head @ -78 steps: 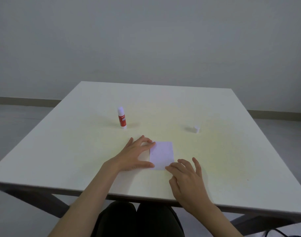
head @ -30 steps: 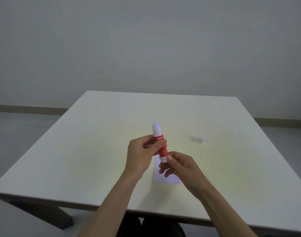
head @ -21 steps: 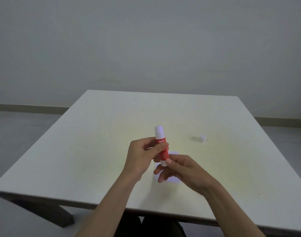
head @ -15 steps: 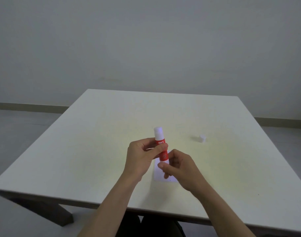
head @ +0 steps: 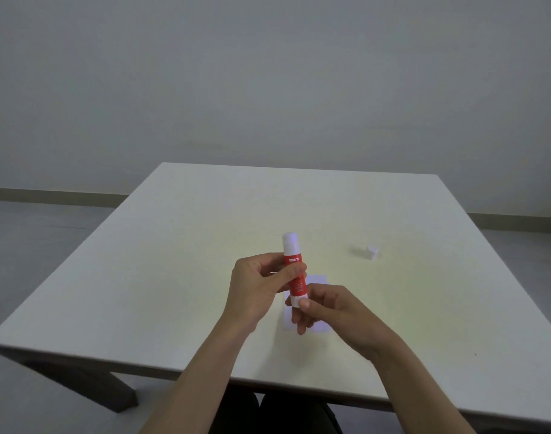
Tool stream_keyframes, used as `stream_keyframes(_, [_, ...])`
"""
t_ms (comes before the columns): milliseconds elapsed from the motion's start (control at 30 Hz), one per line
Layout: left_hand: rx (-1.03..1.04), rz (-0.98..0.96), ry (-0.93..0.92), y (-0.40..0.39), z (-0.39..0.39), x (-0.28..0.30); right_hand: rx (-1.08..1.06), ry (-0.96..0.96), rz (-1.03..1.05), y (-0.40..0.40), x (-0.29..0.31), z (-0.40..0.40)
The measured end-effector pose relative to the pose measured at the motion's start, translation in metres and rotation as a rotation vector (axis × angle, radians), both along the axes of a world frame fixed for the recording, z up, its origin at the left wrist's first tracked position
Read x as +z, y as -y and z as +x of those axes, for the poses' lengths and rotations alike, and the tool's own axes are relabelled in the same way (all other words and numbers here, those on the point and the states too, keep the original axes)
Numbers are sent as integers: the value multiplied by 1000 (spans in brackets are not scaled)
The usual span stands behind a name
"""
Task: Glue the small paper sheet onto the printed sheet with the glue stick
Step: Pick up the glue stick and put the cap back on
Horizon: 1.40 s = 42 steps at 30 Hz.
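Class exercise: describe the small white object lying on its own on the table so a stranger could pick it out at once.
Start at the white table, then look past the right hand toward the far right. There sits the small white cap, standing alone. Unlike the glue stick, it is untouched, stubby and carries no red.

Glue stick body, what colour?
Red label with white lettering on the glue stick, white at both ends; head view.

Red glue stick (head: 294, 270) with white ends, white paper (head: 318, 280), white cap (head: 372, 252), off-white table (head: 174, 261).

Glue stick (head: 294, 270) above paper (head: 316, 280)
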<state>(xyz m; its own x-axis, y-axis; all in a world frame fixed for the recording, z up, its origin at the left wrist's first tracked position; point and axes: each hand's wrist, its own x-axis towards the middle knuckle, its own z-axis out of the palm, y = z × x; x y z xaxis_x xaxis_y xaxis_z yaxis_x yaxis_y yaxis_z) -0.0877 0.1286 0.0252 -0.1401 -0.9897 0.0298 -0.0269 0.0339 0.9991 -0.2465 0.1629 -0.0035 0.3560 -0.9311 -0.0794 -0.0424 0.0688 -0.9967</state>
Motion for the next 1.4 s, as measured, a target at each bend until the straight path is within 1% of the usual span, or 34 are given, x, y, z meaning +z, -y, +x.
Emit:
stream_keyframes(67, [24,-5,23,0,-1,-1,-166,-82,-82,-1,-2,10])
stream_keyframes(133, [47,2,42,0,-2,-2,-367,-300,-164,-2,-5,23])
stream_keyframes(167, [53,11,43,0,-3,-3,-414,-391,-181,-3,-6,27])
stream_keyframes(200, [55,20,36,-1,-3,-4,-405,-434,-171,-3,-6,28])
stream_keyframes(233, [54,26,27,-1,-2,-4,-347,-430,-135,-3,-4,26])
stream_keyframes(333, [50,28,4,-1,1,-3,-43,-245,-12,-1,7,11])
stream_keyframes(367, [48,28,-8,0,3,-2,13,-202,2,-1,9,7])
stream_keyframes(400, [42,26,-23,0,4,-2,23,-181,-1,-2,11,6])
stream_keyframes(467, [29,21,-47,0,4,0,-50,-156,-31,-3,11,8])
stream_keyframes(567, [33,11,-52,-1,1,1,-235,-133,-47,-3,7,17])
stream_keyframes(667, [50,1,-11,1,-3,-1,-486,-239,-116,-6,-2,32])
stream_keyframes(700, [52,1,-6,1,-4,-2,-553,-282,-164,-7,-5,37])
stream_keyframes(733, [53,3,-8,1,-5,-1,-578,-301,-188,-7,-6,39])
stream_keyframes(767, [54,7,-19,1,-4,-1,-549,-286,-167,-6,-6,38])
stream_keyframes(800, [53,15,-40,2,-4,0,-459,-239,-104,-5,-4,33])
stream_keyframes(867, [41,35,-85,2,-1,2,-171,-111,41,-2,2,19])
stream_keyframes(900, [31,39,-93,2,1,4,-54,-57,75,-1,5,12])
stream_keyframes(933, [21,39,-100,2,1,5,8,-16,82,-1,6,8])
stream_keyframes(967, [12,37,-109,2,2,6,19,11,70,-1,7,5])
stream_keyframes(1100, [-17,36,-139,3,1,8,-105,19,12,1,2,7])
stream_keyframes(1167, [-3,27,-118,4,-1,5,-222,-45,-32,0,1,14])
stream_keyframes(1200, [10,20,-92,5,-2,3,-320,-110,-70,-1,0,19])
stream_keyframes(1300, [69,6,-5,5,-8,-3,-608,-410,-236,-5,-6,35])
stream_keyframes(1333, [92,0,17,5,-10,-3,-651,-494,-276,-6,-7,40])
stream_keyframes(1400, [156,-36,62,5,-15,-4,-651,-658,-331,-4,-8,39])
